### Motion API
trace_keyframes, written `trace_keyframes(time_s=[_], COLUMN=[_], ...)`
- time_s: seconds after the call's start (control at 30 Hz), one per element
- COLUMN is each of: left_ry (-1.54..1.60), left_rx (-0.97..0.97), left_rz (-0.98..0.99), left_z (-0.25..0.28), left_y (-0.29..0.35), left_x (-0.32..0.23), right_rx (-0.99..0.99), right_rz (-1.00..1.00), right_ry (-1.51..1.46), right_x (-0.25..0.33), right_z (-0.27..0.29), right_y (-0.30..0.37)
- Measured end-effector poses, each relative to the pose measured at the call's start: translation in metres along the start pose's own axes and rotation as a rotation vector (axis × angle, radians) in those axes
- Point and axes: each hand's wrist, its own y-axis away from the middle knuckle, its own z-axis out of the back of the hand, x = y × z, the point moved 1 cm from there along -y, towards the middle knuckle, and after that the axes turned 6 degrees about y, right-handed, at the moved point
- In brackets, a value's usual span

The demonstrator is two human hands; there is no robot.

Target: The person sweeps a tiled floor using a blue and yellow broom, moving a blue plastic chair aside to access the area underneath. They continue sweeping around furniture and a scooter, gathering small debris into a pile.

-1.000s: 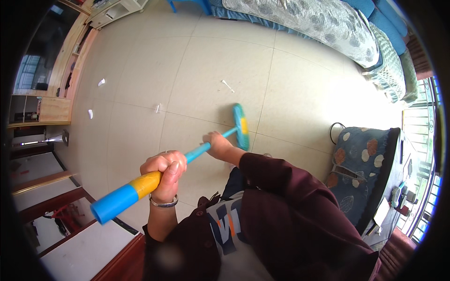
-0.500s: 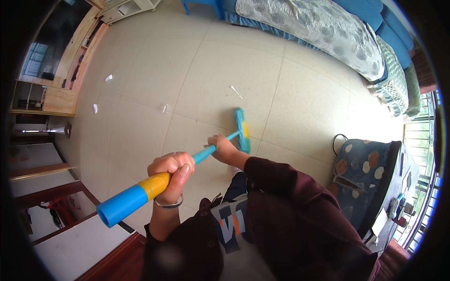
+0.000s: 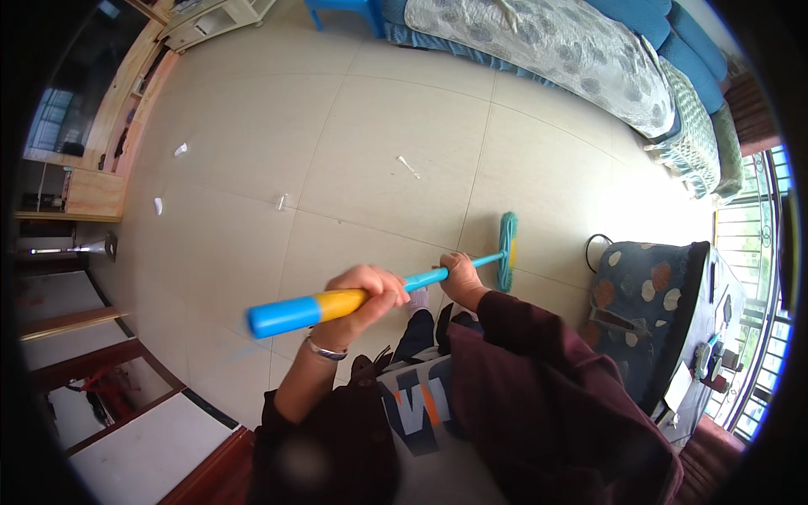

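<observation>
Both of my hands grip a broom with a long teal, yellow and blue handle (image 3: 286,316). My left hand (image 3: 364,296), with a bracelet at its wrist, is closed round the upper handle beside the yellow band. Lower on the teal shaft, my right hand (image 3: 461,278) is wrapped round it. The broom's teal bristle head (image 3: 507,251) is at the floor, ahead and to the right of my feet. Farther ahead lie a thin white stick (image 3: 408,167) and a small clear scrap (image 3: 282,202). Two white scraps, one far (image 3: 180,150) and one nearer (image 3: 157,206), lie at left.
A sofa with a patterned cover (image 3: 547,55) stands at the far right, beside a blue stool (image 3: 345,15). Near right is a cloth-draped table (image 3: 635,290) with objects on top. A wooden TV cabinet (image 3: 94,192) lines the left side. Pale tiles (image 3: 396,109) cover the floor.
The broom head has swung to the right, away from the white stick. Both hands have moved right with the handle, which now lies flatter across the view.
</observation>
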Motion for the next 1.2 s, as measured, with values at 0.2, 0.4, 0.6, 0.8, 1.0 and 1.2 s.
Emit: trace_keyframes(time_s=[0.2,0.4,0.6,0.8,1.0,1.2], left_ry=[0.043,-0.138,-0.04,-0.029,-0.251,-0.308], left_rx=[-0.027,0.161,0.268,0.045,-0.248,-0.133], left_rz=[-0.123,-0.415,-0.325,0.076,-0.023,-0.465], left_z=[0.017,-0.007,-0.023,-0.027,0.018,0.021], left_y=[-0.001,-0.015,-0.046,-0.046,-0.027,-0.019], left_x=[-0.011,-0.055,0.008,0.087,0.039,-0.026], right_rx=[0.155,0.068,-0.059,0.15,0.164,0.092], right_rz=[0.095,0.251,-0.009,-0.21,-0.017,0.309], right_ry=[-0.08,-0.231,0.044,0.336,0.226,-0.031], right_x=[0.04,0.088,-0.014,-0.081,-0.002,0.1], right_z=[-0.026,0.014,0.058,0.05,-0.008,0.001], right_y=[-0.039,-0.059,-0.025,-0.05,-0.124,-0.132])
